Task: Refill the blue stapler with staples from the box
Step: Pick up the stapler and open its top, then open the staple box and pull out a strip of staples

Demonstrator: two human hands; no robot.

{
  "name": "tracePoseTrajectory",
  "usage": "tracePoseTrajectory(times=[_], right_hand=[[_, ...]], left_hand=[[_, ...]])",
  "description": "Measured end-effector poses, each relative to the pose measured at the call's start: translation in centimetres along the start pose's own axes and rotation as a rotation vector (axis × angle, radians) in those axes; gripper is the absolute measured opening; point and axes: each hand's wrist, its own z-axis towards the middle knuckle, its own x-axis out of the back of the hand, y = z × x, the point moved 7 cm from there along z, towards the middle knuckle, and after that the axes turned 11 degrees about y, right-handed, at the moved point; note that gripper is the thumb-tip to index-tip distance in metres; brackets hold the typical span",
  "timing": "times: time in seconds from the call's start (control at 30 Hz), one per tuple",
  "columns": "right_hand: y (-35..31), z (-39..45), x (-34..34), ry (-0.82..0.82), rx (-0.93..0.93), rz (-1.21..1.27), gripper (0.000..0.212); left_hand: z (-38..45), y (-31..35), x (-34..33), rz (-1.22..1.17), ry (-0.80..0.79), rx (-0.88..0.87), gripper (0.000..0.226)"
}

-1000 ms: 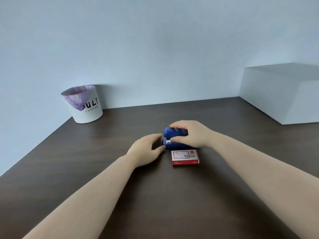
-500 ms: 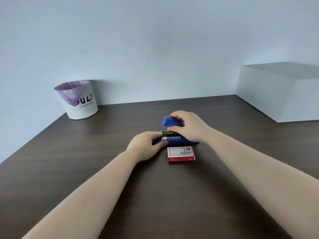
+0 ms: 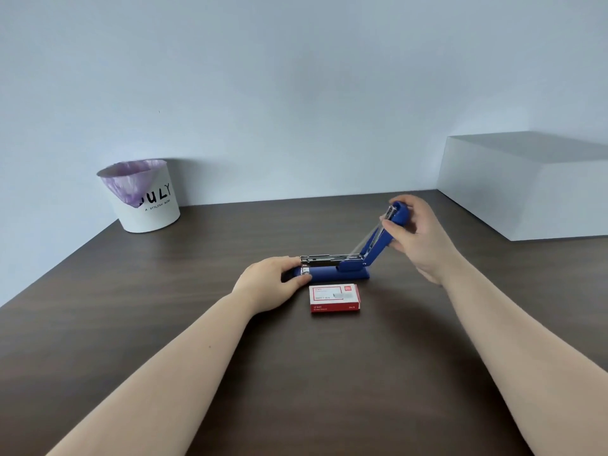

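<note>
The blue stapler (image 3: 339,274) lies on the dark wooden table (image 3: 164,307), its front end pointing left. Its metal staple channel (image 3: 329,257) is exposed along the top. The blue top cover (image 3: 383,236) is swung up and back to the right. My left hand (image 3: 269,284) grips the front end of the stapler's base. My right hand (image 3: 416,238) holds the raised cover near its tip. A closed red and white staple box (image 3: 335,297) lies flat just in front of the stapler, touched by neither hand.
A white bin (image 3: 144,197) with a purple liner stands at the back left against the wall. A large white box (image 3: 533,189) sits at the back right. The table's left edge runs diagonally at the far left.
The stapler's cover has swung from nearly shut to far back on the right, carried by my right hand. My left hand stays on the front of the base. The box has not moved.
</note>
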Motion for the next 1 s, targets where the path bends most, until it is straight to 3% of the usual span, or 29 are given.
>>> tracePoseTrajectory(times=[0.17,0.27,0.57,0.67,0.73,0.8,0.9,1.0], right_hand=[[2.9,0.0,3.2,-0.044,-0.125,-0.142,0.017],[3.3,-0.1,3.3,-0.087,-0.062,-0.367,0.018],[3.0,-0.6,1.5,-0.267,0.066,-0.659,0.026],[2.0,-0.7,0.6,-0.252,0.161,-0.762,0.033],[1.1,-0.9,-0.2,-0.235,0.219,-0.793,0.030],[0.2,-1.3,-1.2,-0.235,0.274,-0.784,0.026],[-0.5,-2.0,-2.4,-0.262,0.265,-0.705,0.020],[-0.1,-2.7,-3.4,-0.345,0.212,-0.693,0.017]], left_hand=[[-0.2,0.3,0.5,-0.041,0.020,0.026,0.034],[-0.2,0.3,0.7,-0.043,0.026,0.026,0.029],[-0.4,0.3,0.8,-0.046,0.023,0.046,0.030],[-0.6,0.4,1.3,-0.059,0.093,0.016,0.037],[-0.9,0.3,2.4,-0.090,0.225,0.028,0.042],[-1.5,0.5,3.3,-0.135,0.327,0.019,0.034],[-1.9,0.6,3.1,-0.238,0.284,0.052,0.019],[-2.0,1.0,3.2,-0.268,0.280,0.042,0.019]])
